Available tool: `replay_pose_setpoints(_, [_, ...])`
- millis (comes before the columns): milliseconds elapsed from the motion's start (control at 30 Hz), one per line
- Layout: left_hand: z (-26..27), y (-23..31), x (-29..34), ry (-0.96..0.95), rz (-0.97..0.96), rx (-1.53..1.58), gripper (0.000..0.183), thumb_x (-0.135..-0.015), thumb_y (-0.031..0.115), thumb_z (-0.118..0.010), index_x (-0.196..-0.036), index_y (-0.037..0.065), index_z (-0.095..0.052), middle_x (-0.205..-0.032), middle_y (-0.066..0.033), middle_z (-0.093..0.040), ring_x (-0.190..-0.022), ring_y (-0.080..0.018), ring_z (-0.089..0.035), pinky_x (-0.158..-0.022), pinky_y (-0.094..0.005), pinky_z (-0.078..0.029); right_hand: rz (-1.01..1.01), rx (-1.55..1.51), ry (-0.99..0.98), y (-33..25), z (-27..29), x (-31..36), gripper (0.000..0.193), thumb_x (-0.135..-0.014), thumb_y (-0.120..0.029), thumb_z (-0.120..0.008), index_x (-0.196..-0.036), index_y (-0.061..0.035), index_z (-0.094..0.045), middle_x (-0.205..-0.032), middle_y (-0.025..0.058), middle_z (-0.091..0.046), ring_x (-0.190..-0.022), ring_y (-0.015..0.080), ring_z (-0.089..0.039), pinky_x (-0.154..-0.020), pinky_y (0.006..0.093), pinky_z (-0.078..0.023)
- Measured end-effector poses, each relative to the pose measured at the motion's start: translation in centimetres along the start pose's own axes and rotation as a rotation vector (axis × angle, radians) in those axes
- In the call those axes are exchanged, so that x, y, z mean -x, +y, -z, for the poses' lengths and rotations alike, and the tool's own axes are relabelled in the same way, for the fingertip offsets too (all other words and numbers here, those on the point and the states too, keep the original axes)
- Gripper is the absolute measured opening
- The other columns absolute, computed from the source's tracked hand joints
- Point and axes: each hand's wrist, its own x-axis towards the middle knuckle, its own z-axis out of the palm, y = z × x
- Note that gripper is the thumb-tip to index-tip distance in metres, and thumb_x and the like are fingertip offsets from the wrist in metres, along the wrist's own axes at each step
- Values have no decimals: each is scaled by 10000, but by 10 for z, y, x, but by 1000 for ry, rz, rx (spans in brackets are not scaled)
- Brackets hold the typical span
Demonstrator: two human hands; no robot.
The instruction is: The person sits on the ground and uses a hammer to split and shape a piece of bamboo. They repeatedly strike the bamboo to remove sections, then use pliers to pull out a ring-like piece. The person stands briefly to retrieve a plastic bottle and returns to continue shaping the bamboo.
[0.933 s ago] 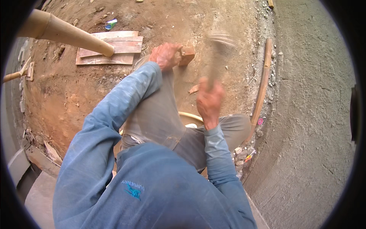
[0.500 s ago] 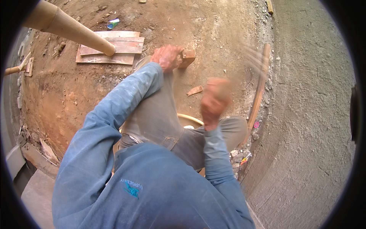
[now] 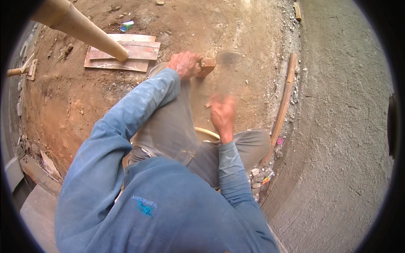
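I take the wooden block [image 3: 207, 66] on the dirt ground [image 3: 76, 101] as my landmark. My left hand [image 3: 184, 64] rests against its left side. A blurred hammer head [image 3: 228, 57] sits just to its right, and my right hand [image 3: 222, 113] is nearer to me, below and right of it. The stacked flat boards [image 3: 126, 57] lie well to its left, with the thick pole [image 3: 80, 26] ending over them. The long wooden strip [image 3: 282, 105] lies to its right, along the edge of the concrete surface [image 3: 337, 126].
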Motion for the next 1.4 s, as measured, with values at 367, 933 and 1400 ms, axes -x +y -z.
replay_pose_setpoints(367, [-11, -1, -2, 140, -72, 52, 488, -897, 395, -720, -1329, 171, -682, -1208, -164, -727, -1074, -383, -703, -939, -488, -563, -456, -866, -551, 37, 31, -9, 176, -919, -136, -736, -929, -67, -574, -696, 7, -515, -521, 101, -470, -455, 289, -391])
replay_pose_setpoints(933, [-3, 4, -3, 8, -10, -31, 582, -927, 520, -696, -1417, 229, -577, -1238, -158, -656, -1147, -364, -641, -970, -527, -512, 372, -500, 362, -72, 21, 4, 63, -937, -78, -669, -904, -24, -664, -698, 79, -649, -623, 219, -605, -598, 392, -512])
replay_pose_setpoints(1400, [-14, 16, -7, 114, -91, 61, 373, -858, 403, -765, -1173, 206, -739, -1081, -150, -757, -976, -369, -732, -836, -485, -585, -424, -886, -479, 40, 33, -14, 189, -953, -103, -718, -859, -68, -558, -666, 10, -532, -509, 82, -458, -438, 279, -365])
